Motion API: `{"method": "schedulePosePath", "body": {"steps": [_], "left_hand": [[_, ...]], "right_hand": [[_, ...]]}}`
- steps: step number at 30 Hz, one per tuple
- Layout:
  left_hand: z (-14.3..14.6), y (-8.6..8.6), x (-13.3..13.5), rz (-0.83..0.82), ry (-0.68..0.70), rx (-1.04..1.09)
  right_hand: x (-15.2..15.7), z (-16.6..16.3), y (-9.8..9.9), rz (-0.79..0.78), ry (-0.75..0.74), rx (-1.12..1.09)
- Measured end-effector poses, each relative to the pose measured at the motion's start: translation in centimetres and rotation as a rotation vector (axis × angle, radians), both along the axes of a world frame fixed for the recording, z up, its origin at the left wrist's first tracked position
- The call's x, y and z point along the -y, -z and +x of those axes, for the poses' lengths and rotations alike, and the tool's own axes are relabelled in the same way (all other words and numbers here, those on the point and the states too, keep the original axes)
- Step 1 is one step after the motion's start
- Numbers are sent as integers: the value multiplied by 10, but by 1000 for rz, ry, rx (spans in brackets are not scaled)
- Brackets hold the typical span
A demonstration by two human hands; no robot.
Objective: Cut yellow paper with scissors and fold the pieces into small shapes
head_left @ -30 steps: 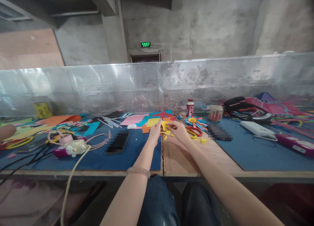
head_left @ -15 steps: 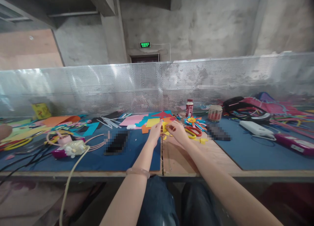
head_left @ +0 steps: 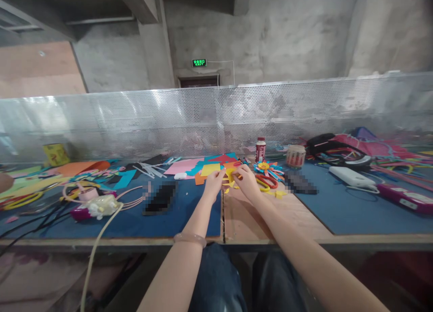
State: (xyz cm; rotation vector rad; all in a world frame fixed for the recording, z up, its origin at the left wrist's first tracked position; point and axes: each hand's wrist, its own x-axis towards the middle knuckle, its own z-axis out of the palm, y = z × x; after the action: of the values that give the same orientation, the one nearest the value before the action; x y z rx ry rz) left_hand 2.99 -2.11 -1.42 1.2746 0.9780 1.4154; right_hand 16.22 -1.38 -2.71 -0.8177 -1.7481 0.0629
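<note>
Both hands, left hand (head_left: 214, 184) and right hand (head_left: 247, 182), fingers pinching yellow paper (head_left: 230, 174); scissors (head_left: 267, 181) at three o'clock.

The glue bottle (head_left: 260, 149) is standing at the back of the table (head_left: 246, 217), just before the perforated screen (head_left: 216, 118); everything else is lying around it. Just right of the bottle a tape roll (head_left: 296, 156) is sitting; further right, a power bank (head_left: 349, 176) is lying, with a bag (head_left: 341, 149) behind it. Before the bottle a paper flower (head_left: 267, 167) is resting, and the scissors (head_left: 267, 181) are lying just nearer than that. Left of the bottle paper sheets (head_left: 203, 167) are overlapping — the left hand (head_left: 214, 184) and right hand (head_left: 246, 182) are meeting before them; far left, a tin (head_left: 56, 154) is standing by the screen.
</note>
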Motion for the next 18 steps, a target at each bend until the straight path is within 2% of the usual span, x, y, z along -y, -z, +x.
{"method": "schedulePosePath", "body": {"steps": [9, 18], "left_hand": [[1, -1, 4, -5, 29, -60], [2, 1, 2, 20, 51, 17]], "right_hand": [[1, -2, -2, 95, 30, 17], [5, -5, -3, 1, 18, -80]]}}
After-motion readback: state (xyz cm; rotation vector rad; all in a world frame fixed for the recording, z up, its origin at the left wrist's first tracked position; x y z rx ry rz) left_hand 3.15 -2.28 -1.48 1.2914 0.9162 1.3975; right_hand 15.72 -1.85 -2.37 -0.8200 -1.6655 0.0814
